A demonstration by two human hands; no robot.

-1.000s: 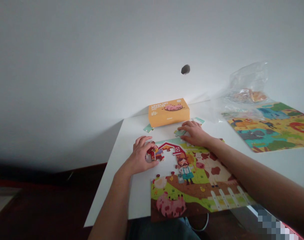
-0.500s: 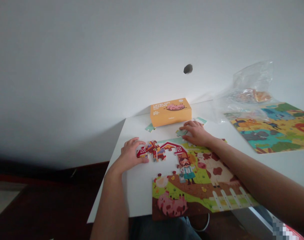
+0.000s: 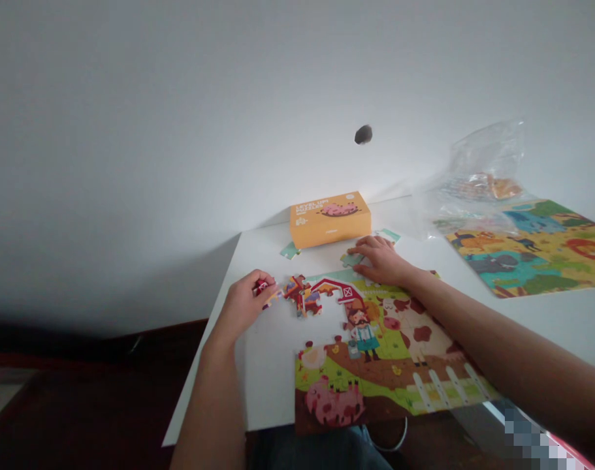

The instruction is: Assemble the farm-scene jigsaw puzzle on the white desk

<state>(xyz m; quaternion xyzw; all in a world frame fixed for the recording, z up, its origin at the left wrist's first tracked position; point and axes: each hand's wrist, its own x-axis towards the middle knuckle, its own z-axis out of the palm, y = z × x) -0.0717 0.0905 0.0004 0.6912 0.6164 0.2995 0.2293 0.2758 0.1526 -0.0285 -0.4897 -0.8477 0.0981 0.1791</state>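
Note:
Between the fingers of my left hand (image 3: 243,300) is a red puzzle piece (image 3: 264,287) with a white window mark, partly covered by the fingers. Just right of it lie several loose barn pieces (image 3: 302,297), overlapping beside the red barn roof. The partly joined farm puzzle (image 3: 380,391) spreads toward me, showing a farmer, a cow, a pig and a white fence; bare table shows at its left part. My right hand (image 3: 383,261) rests with fingers spread at the puzzle's far edge, its fingertips by a pale green piece (image 3: 351,260).
An orange puzzle box (image 3: 330,228) stands against the wall, with a loose green piece (image 3: 290,250) before it. A second animal puzzle (image 3: 546,261) lies at the right, a clear plastic bag (image 3: 483,176) partly over it. The white table's (image 3: 265,391) left edge runs close to my left arm.
My left hand has drawn slightly left and closed on the red piece, lifting it away from the loose barn pieces. The right hand stays in place.

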